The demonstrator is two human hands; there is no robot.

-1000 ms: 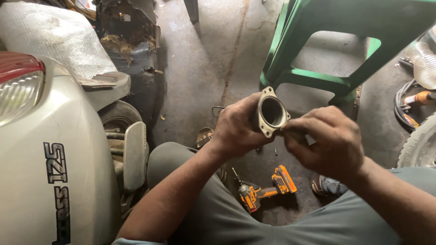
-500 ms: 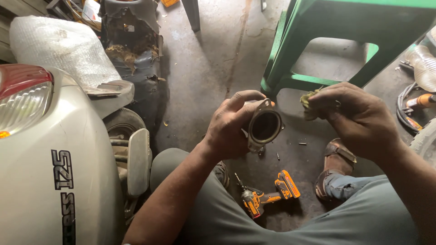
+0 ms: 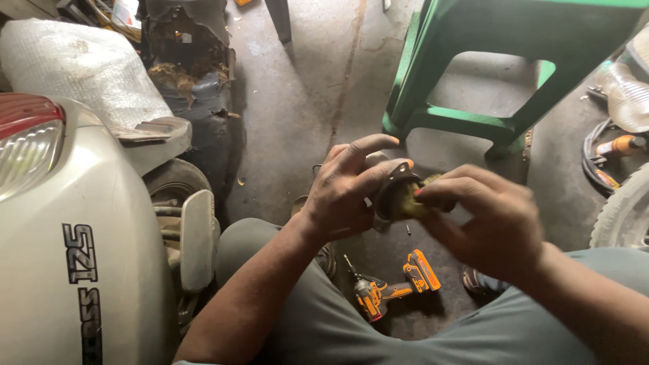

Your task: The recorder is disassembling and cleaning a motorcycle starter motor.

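Observation:
My left hand (image 3: 346, 192) grips a round metal flanged part (image 3: 391, 192) with a dark opening, held up over my lap. My right hand (image 3: 483, 220) pinches a small yellowish-green pad (image 3: 412, 201) and presses it against the opening of the part. Both hands meet in the middle of the head view, above the concrete floor. Most of the part is hidden behind my fingers.
A white scooter body (image 3: 61, 243) with a red tail light stands at the left. A green plastic stool (image 3: 487, 74) is ahead. An orange cordless drill (image 3: 389, 284) lies on the floor between my legs. A tyre (image 3: 625, 206) and a hose are at the right.
My right hand, apart from the part half a second ago, has come back to it with the pad. The left hand has turned the part's opening towards the right.

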